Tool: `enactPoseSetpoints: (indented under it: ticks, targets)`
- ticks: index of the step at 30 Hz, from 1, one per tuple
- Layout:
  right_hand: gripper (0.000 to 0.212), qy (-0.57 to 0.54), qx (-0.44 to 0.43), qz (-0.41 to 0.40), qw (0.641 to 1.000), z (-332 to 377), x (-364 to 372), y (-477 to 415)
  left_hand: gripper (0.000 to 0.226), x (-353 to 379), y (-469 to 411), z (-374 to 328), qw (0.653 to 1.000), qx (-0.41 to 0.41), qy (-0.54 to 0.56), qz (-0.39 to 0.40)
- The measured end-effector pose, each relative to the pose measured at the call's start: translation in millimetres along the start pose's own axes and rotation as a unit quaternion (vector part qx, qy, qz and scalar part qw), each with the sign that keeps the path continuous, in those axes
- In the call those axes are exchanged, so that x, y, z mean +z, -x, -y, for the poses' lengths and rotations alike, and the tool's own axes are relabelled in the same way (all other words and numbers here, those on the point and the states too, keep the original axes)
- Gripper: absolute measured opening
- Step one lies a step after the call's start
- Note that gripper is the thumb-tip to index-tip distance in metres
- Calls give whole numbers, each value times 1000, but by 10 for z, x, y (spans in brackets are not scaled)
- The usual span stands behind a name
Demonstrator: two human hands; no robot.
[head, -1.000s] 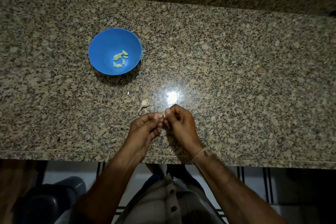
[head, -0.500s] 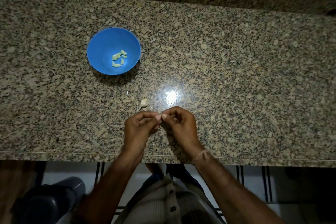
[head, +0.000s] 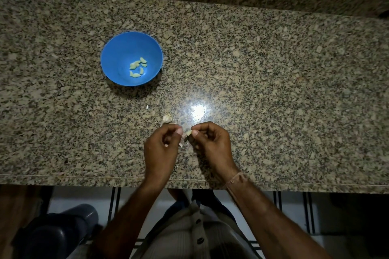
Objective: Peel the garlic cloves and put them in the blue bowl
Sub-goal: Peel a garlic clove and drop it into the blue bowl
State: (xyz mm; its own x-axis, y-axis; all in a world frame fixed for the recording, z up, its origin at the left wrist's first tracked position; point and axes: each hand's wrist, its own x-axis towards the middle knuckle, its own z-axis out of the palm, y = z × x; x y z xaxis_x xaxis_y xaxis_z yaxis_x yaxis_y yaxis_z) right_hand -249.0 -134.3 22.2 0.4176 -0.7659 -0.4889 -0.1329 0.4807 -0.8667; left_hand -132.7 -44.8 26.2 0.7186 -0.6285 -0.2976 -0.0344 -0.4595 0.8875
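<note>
- Right grip (head: 212,145): clenched, thumb and forefinger pinching clove (head: 188,132) by one end, low over desk (head: 273,90).
- Left grip (head: 162,149): curled, just left of right grip, apart from clove; pale skin (head: 180,144) hanging under thumb, apparently pinched.
- Bowl (head: 117,54): well beyond left grip and further left; peeled cloves (head: 137,68) at bottom.
- Spare clove (head: 167,118): unpeeled, on desk just beyond left grip.
- Flake (head: 147,107): tiny, on desk between spare clove and bowl.
- Step in hand, as judged: stripping skin off clove. Best done with a firm pinch on the bare end, skin drawn away along the length in one strip, and clove turned to check for remnants before going to bowl. Loose skin to be dropped on desk, not in bowl.
- Hard to make out: amount of skin left on clove, mostly covered by fingertips and too small; whether skin is truly pinched or merely stuck to a finger; exact count of peeled cloves in dim light.
</note>
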Motion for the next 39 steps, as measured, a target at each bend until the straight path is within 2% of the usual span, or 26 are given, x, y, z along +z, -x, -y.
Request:
enactPoseSetpoints:
  ticks: [2,11,15,17,20,24,26,30,32,36,39]
  targets:
    - [6,-29,12,6,999,10,0,5,12,-8,29,-26,999,31,-30,19]
    - [8,-47,16,24,998,34,-14,21,4,-8,32,-16,999,26,-38,13]
    - [10,-27,12,-8,1000,26,-23,29,27,-15,20,16,997,55,-58,11]
    - [8,-29,14,1,999,24,-4,27,23,-14,39,-35,992,92,-81,25]
    - [9,-30,10,41,999,59,20,31,10,-31,59,-63,990,98,-106,-8]
    - [22,158,-90,13,983,42,-109,-27,14,-212,5,83,983,74,-150,-79]
    - [27,205,-109,4,973,-2,-224,-63,17,-297,-39,211,975,71,-188,-91]
    - [31,231,-119,8,966,-22,-347,-18,28,-345,-8,332,953,120,-268,-80]
    - [33,257,-136,7,957,-29,-427,18,29,-272,61,298,947,165,-271,-44]
    - [45,417,-184,31,890,-65,-681,116,30,-50,109,300,931,197,-308,18]
    - [52,456,-181,51,870,-164,-750,250,25,9,75,315,937,179,-299,20]
